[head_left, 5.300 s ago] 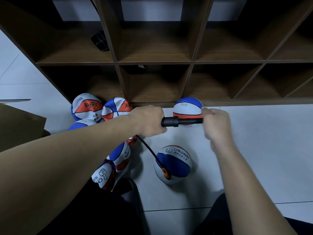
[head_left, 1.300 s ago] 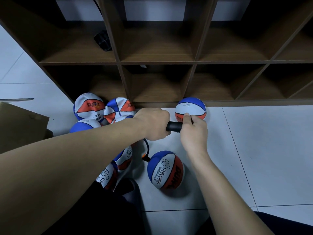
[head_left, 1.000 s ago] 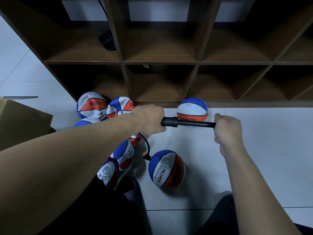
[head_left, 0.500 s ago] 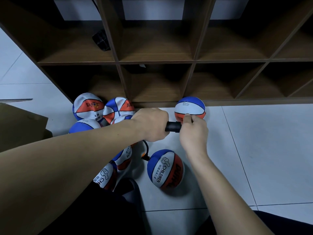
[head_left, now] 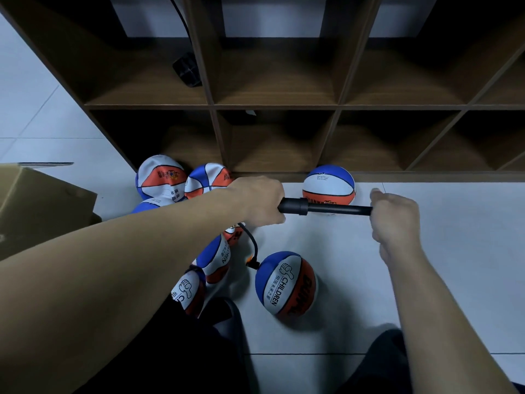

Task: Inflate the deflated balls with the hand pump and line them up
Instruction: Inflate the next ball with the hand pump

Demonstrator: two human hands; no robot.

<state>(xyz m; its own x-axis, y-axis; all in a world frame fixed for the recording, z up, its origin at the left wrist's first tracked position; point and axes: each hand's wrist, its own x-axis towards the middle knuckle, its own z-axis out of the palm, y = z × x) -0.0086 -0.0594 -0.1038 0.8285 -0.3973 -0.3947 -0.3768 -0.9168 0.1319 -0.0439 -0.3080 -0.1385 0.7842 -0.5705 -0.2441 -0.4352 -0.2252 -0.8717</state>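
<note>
Nearest you, on the floor [head_left: 443,280], sits the round ball [head_left: 285,285], blue, white and orange, printed CHILDREN, with the black hose [head_left: 252,243] plugged into its left side by an orange nozzle. Above it your left hand [head_left: 261,201] has its grip clamped on the hand pump [head_left: 324,208] barrel, and your right hand [head_left: 395,216] is closed on the handle, rod drawn out. Left lie about six limp balls [head_left: 162,177] in a heap. One inflated ball [head_left: 329,186] rests against the wooden shelf [head_left: 278,105].
</note>
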